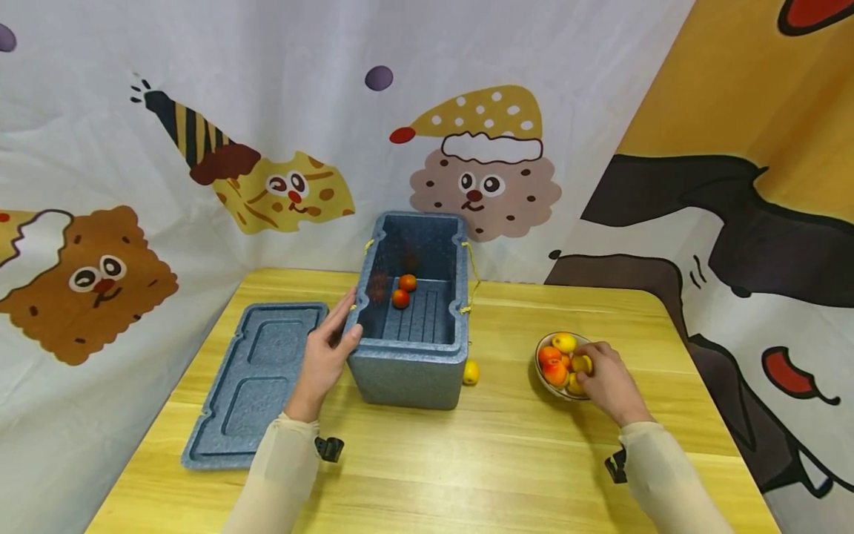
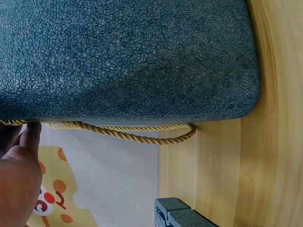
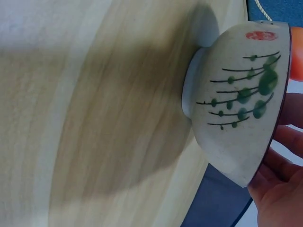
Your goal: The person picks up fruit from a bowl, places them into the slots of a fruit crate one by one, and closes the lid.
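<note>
A grey-blue foam box with yellow rope handles stands uncovered on the table. Two orange-red round fruits lie on its floor. My left hand rests against the box's near left corner, fingers along the outer wall and thumb at the rim. To the right is a white bowl painted with green leaves, holding orange peach-like fruits and yellow lemons. Over its right rim, my right hand pinches a lemon; the right wrist view hides that lemon behind the bowl.
The box's lid lies flat on the table, left of the box. Another lemon sits by the box's right side. A cartoon-printed cloth hangs behind the table.
</note>
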Available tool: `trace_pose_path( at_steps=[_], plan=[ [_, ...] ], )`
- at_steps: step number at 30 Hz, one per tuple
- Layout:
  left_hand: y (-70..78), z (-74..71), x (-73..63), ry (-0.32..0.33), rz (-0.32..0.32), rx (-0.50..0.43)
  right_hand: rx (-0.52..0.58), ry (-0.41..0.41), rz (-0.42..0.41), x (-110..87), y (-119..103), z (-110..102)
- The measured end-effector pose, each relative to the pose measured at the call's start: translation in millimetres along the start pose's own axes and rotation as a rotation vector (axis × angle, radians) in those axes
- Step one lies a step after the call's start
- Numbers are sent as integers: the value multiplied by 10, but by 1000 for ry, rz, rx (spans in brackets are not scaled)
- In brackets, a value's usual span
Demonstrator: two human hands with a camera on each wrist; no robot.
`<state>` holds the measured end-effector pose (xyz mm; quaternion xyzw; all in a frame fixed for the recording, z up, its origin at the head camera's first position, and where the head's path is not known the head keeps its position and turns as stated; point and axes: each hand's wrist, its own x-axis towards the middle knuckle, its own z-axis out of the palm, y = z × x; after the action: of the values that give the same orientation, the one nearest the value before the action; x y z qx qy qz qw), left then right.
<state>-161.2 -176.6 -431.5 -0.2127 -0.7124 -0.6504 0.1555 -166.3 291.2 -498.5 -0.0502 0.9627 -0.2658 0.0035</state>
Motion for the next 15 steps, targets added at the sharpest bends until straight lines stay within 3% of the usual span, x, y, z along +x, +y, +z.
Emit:
trace_pose_path(
  at_steps=[9, 15],
  plan=[
    [-20, -15, 5, 3, 6, 6, 42, 37, 8, -8, -9, 34],
    [-27, -13, -6, 3, 12, 0, 77, 147, 31, 27, -62, 24]
  ],
)
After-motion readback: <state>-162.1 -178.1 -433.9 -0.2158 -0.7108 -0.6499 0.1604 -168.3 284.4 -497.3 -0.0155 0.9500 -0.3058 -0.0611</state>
